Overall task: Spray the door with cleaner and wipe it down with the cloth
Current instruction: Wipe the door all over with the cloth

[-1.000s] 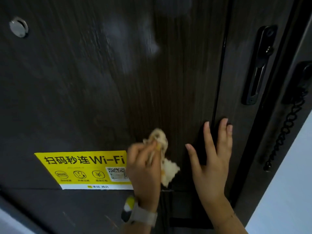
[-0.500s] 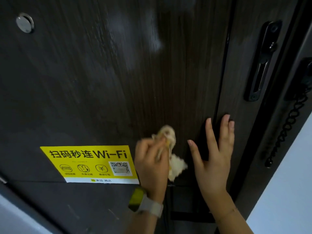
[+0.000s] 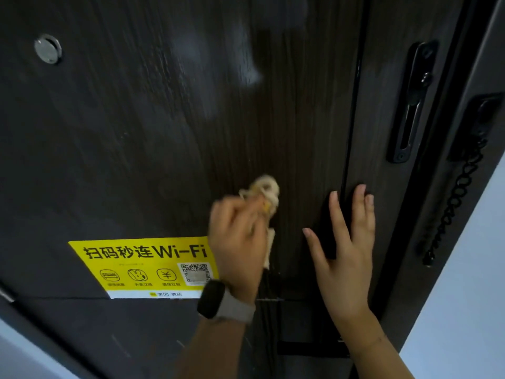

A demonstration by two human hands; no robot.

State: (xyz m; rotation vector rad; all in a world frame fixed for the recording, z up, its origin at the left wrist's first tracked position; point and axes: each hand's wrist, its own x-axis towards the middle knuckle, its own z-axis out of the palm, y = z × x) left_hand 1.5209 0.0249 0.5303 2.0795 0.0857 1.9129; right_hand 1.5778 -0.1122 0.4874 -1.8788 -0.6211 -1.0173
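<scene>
While the cloth is bunched against the dark wood, the scene reads as follows.

Door: door (image 3: 153,138), dark wood grain, fills most of the head view, with pale hazy smears on its upper middle.
Cloth: cloth (image 3: 266,191), cream, crumpled, pressed to the door just above and right of the sticker; one end pokes up past the fingers, another hangs down beside the palm.
Left hand: left hand (image 3: 236,242), fingers curled round the cloth, holding it to the door; a watch (image 3: 216,300) sits on the wrist.
Right hand: right hand (image 3: 345,247), fingers straight and spread, fingertips flat on the door beside the vertical groove, holding nothing.
Sticker: sticker (image 3: 142,265), yellow, reads Wi-Fi with a QR code, partly hidden by the left hand.
Peephole: peephole (image 3: 47,49), round, metal, upper left.
Door chain: chain (image 3: 456,203) hangs at the right by the frame, below a black slotted plate (image 3: 411,105).
</scene>
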